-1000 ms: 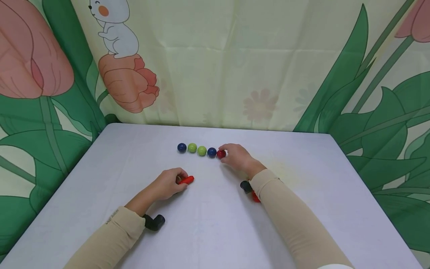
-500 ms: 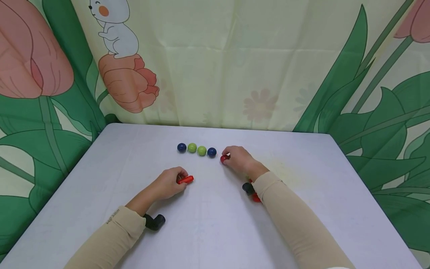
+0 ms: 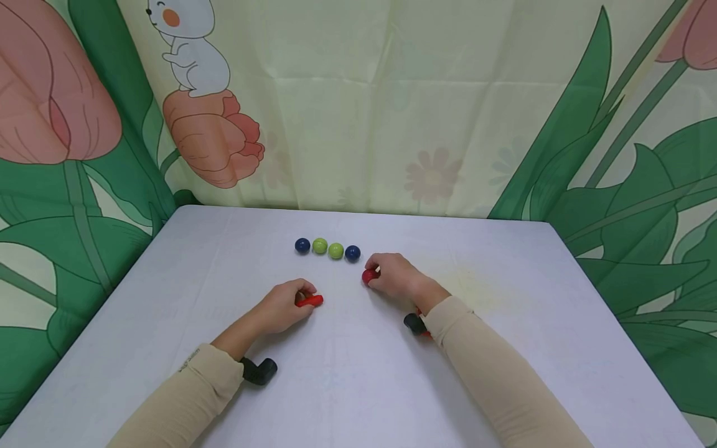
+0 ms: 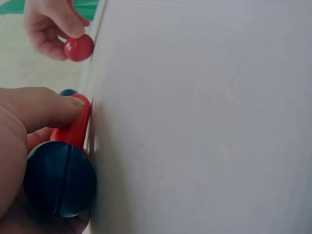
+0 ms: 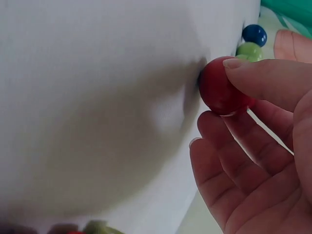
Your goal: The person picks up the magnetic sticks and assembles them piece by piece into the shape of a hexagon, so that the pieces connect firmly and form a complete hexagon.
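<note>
Red ball (image 3: 368,277): pinched in the right hand (image 3: 396,275), nearer than the far row's right end.
Far row (image 3: 335,251): just lost that ball; four remain on the bench (image 3: 336,392), green balls (image 3: 320,246) between blue.
Left hand (image 3: 284,306): grips a red stick (image 4: 73,129) beside a slotted blue ball (image 4: 61,180).

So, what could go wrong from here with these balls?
The red ball looks smooth and is pinched in the right hand, so it might slip and roll across the table. The row of blue and green balls seems loose, with the right hand close by, so a nudge could scatter it.
</note>
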A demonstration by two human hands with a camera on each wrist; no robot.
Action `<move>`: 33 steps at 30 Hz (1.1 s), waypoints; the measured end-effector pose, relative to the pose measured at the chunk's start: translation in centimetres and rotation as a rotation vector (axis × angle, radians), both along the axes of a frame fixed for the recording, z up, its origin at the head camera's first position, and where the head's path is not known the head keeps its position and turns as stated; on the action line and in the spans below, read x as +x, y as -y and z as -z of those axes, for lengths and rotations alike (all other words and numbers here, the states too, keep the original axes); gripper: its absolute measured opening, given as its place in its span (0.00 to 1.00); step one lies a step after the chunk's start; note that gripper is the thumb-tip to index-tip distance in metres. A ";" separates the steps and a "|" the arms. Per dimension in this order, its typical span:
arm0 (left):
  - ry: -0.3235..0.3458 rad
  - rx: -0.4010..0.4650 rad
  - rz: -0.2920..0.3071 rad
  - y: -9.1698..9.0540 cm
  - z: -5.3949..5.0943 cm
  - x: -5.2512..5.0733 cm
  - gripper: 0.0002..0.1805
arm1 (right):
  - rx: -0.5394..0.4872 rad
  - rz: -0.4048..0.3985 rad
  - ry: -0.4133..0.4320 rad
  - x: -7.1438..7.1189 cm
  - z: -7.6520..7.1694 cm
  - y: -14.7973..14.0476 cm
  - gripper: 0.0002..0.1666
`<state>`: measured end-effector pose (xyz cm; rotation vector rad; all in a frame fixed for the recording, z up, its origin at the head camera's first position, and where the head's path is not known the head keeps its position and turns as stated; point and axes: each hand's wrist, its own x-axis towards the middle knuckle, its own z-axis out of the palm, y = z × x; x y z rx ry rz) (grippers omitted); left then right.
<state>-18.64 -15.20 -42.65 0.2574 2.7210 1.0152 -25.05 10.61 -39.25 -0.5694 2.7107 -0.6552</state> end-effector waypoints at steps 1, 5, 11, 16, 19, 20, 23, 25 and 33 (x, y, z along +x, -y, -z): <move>0.002 -0.003 -0.006 -0.1 0.0 0.0 0.16 | -0.002 -0.007 0.002 0.2 0.0 0.1 0.17; 0.006 -0.021 -0.019 -0.3 0.0 -0.1 0.16 | -0.014 -0.050 -0.008 0.8 0.1 0.7 0.18; 0.013 -0.031 -0.029 -0.5 -0.1 0.0 0.16 | -0.027 -0.084 0.031 1.6 0.3 1.9 0.20; 0.009 -0.015 -0.031 -0.5 -0.3 0.1 0.15 | -0.043 -0.104 0.054 2.2 0.4 2.9 0.20; 0.005 -0.001 -0.031 -0.5 -0.4 0.0 0.14 | -0.049 -0.112 0.055 2.4 0.6 3.3 0.20; 0.004 0.001 -0.030 -0.5 -0.4 0.0 0.14 | -0.052 -0.112 0.058 2.4 0.6 3.4 0.21; 0.001 0.001 -0.027 -0.5 -0.4 0.0 0.14 | -0.054 -0.113 0.066 2.6 0.6 3.8 0.21; 0.000 0.000 -0.026 -0.5 -0.4 0.0 0.14 | -0.054 -0.117 0.069 2.7 0.6 4.0 0.22; -0.005 -0.002 -0.021 -0.6 -0.5 0.0 0.14 | -0.061 -0.145 0.044 2.9 0.7 4.6 0.21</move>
